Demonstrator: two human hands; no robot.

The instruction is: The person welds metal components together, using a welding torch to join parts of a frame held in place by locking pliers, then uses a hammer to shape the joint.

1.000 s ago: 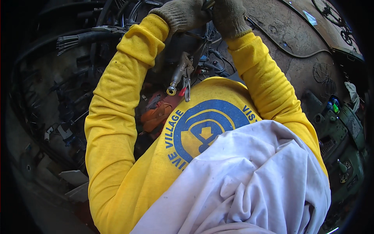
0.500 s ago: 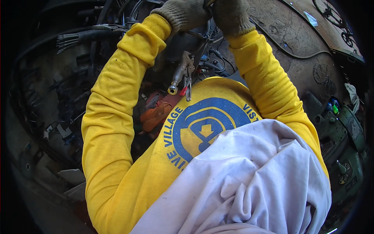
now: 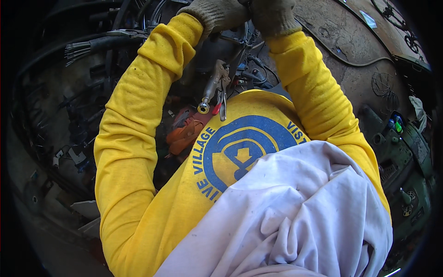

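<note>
My left hand [image 3: 220,15] and right hand [image 3: 275,17] are meeting at a dark thing [image 3: 245,2], ahead of my chest.
The view's top edge is cutting both off, so I can't tell whether either is gripping it, or how its long axis is running. Locking pliers [image 3: 213,86] are sitting between my hands and my yellow shirt [image 3: 217,154], nearer the left hand, their length slanting leftward and toward me to a round end; what is carrying them, I can't tell.
</note>
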